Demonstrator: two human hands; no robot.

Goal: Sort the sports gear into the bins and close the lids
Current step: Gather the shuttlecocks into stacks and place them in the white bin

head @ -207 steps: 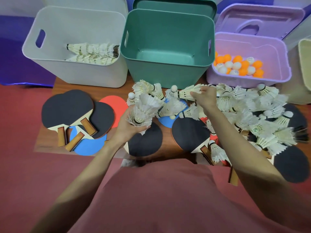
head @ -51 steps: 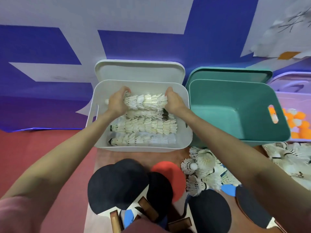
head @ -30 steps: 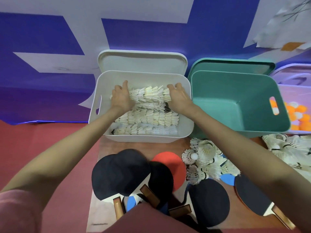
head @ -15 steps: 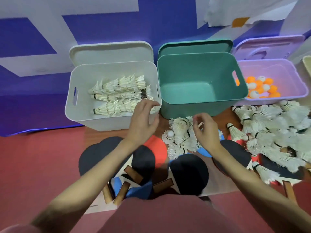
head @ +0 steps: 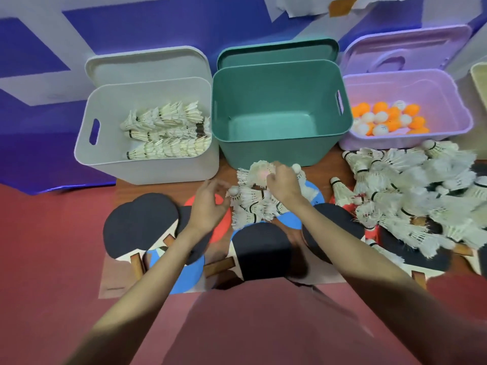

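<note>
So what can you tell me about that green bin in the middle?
The green bin is a deep, rounded-corner tub that looks like matte teal plastic, with a slot handle cut into each short side. It stands upright and open, and nothing shows inside it. Its matching green lid stands behind it. It sits between the white bin holding shuttlecock stacks and the purple bin holding table-tennis balls, close against both. Loose shuttlecocks lie just in front of it.

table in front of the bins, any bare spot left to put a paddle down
Hardly any. A narrow strip of bare wooden table shows between the white plastic bin and the small heap of white feather shuttlecocks. Right side is crowded.
</note>
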